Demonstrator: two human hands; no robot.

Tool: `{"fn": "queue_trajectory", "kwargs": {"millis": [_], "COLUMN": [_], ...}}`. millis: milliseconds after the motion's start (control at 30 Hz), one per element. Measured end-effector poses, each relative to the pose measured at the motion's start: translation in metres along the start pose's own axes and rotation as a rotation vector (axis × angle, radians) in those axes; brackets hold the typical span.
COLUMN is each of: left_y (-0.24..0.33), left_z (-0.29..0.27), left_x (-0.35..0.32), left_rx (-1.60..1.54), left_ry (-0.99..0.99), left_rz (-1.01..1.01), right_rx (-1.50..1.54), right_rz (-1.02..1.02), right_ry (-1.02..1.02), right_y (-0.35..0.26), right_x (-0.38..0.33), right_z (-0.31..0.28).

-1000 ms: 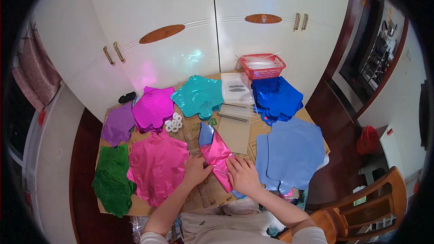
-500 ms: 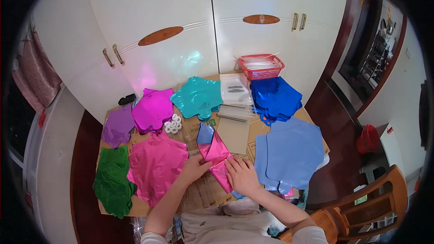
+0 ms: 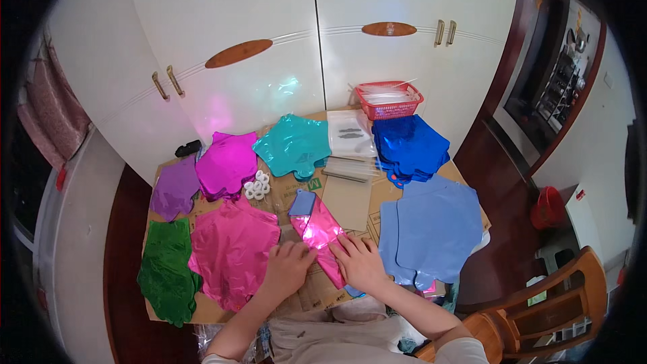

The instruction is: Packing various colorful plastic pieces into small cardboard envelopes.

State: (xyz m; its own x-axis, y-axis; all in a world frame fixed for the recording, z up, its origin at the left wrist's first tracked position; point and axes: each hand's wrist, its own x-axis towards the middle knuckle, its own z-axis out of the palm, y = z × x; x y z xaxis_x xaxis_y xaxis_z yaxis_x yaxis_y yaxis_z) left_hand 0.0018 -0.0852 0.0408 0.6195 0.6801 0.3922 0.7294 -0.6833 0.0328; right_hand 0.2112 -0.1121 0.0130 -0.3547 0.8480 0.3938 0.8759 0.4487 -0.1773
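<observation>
Pink foil [image 3: 319, 231] lies folded into a narrow strip at lower centre of the frame, narrower than a second ago. Both hands press flat on it, fingers spread: left hand [image 3: 291, 267] at its left edge, right hand [image 3: 360, 261] on its lower end, now closer together. Pink stack [image 3: 232, 251] sits left, light-blue stack [image 3: 435, 229] right.

**Clear packets on the cardboard-covered counter**

A flat, clear plastic packet [image 3: 350, 133] with dark shapes inside is seen just before the red basket [image 3: 389, 100]. A second transparent sleeve [image 3: 348, 192] is laid nearer, over brown card. No signs or screens are shown.
</observation>
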Motion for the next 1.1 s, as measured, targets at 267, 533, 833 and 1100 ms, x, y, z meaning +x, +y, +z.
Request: {"fn": "queue_trajectory", "kwargs": {"millis": [267,533,833,1100], "left_y": [-0.008,-0.018,-0.028,-0.015], "left_z": [0.004,0.032,0.026,0.029], "left_x": [-0.001,0.026,0.038,0.032], "left_rx": [0.093,-1.339,-0.702,-0.408], "left_ry": [-0.039,0.047,-0.281,-0.177], "left_rz": [-0.079,-0.956,-0.65,-0.566], "right_rx": [-0.016,-0.01,0.001,-0.004], "right_rz": [-0.005,-0.016,-0.005,-0.012], "right_ry": [0.033,0.043,-0.002,0.015], "right_y": [0.001,0.0,-0.002,0.0], "right_x": [0.001,0.002,0.002,0.001], "right_z": [0.001,0.001,-0.003,-0.002]}}
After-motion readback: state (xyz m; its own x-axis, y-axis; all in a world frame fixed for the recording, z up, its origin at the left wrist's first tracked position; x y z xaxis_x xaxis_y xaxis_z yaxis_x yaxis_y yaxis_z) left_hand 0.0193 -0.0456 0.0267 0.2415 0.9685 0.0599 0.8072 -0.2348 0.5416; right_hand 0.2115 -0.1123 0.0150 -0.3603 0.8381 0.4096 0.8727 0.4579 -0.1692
